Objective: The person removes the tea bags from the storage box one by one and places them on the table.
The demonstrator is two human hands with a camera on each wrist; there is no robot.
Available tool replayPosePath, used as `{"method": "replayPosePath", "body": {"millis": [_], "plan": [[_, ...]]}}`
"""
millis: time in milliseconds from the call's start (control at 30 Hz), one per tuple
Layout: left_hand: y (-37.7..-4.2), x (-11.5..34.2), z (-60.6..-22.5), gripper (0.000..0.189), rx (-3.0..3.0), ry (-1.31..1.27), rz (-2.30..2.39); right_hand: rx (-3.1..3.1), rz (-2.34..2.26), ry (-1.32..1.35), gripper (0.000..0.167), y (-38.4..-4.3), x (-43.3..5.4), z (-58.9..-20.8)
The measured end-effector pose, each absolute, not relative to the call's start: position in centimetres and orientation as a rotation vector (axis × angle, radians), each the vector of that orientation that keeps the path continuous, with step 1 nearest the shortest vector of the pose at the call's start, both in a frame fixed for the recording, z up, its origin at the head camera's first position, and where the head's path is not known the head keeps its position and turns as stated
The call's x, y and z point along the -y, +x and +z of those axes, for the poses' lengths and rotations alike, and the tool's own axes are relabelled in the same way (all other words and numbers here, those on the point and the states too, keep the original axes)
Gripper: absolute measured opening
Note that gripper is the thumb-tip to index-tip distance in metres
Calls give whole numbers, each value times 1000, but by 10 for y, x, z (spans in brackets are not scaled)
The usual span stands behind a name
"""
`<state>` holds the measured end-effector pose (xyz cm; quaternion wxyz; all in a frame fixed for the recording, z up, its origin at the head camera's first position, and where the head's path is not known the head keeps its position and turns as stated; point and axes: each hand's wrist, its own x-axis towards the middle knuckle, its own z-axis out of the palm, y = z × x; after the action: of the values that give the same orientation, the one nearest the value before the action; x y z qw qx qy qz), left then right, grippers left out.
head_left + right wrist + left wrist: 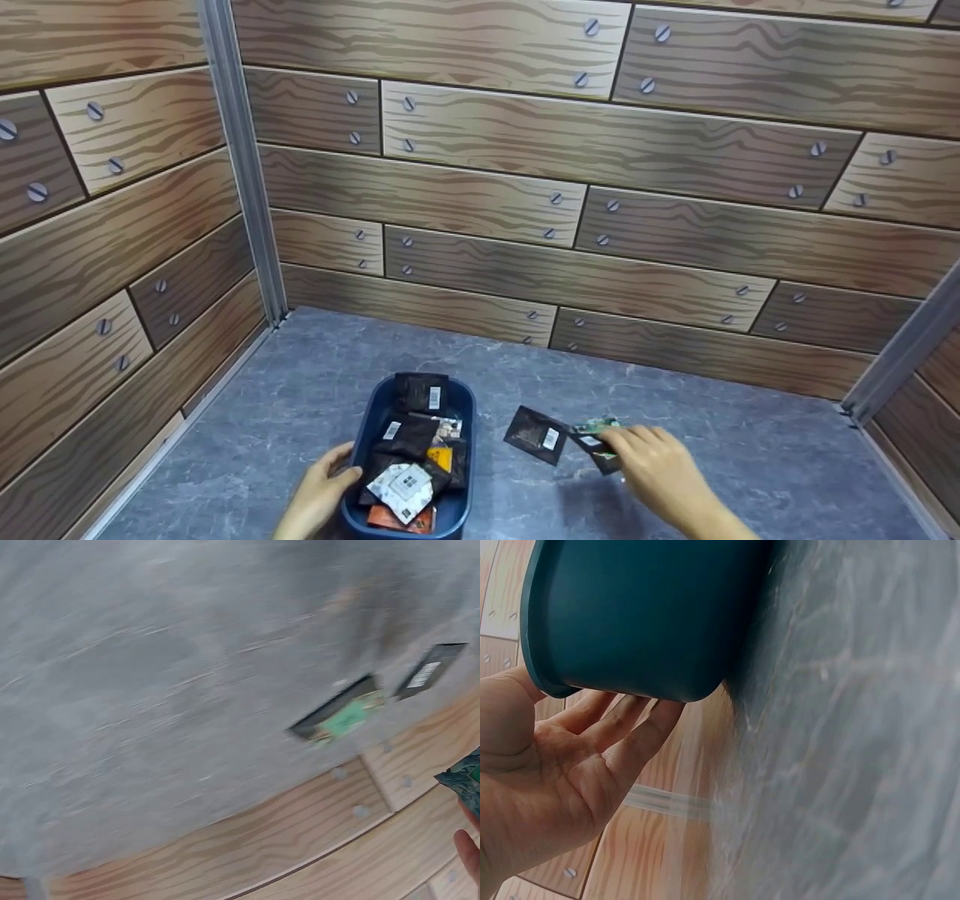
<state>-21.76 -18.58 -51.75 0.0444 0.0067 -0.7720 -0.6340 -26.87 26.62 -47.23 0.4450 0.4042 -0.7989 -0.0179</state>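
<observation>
A dark blue plastic bin (471, 450) holds several small flat packets, mostly black, with a white patterned packet (409, 486), a yellow one and an orange one. My left hand (319, 487) grips the bin's left side, thumb at the rim and fingers against the outer wall (645, 622). To the right of the bin, my right hand (660, 469) pinches a dark packet (463, 778) with a bit of green on it. Close by on the surface are a black packet with a white label (535, 435) and a dark packet with a green face (346, 718).
The grey marbled surface (300, 405) is enclosed by walls printed with wooden planks (480, 202). Metal corner posts (244, 165) stand at the left and right.
</observation>
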Motion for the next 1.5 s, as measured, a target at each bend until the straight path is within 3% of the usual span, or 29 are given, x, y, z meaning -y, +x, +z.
{"method": "replayPosePath", "body": {"millis": [667, 1500], "plan": [[-217, 189, -520, 47, 2352, -39, -1944, 2157, -215, 799, 26, -284, -336, -512], [-218, 187, -519, 48, 2372, -14, -1918, 2652, -69, 536, 26, -291, -349, -522]]}}
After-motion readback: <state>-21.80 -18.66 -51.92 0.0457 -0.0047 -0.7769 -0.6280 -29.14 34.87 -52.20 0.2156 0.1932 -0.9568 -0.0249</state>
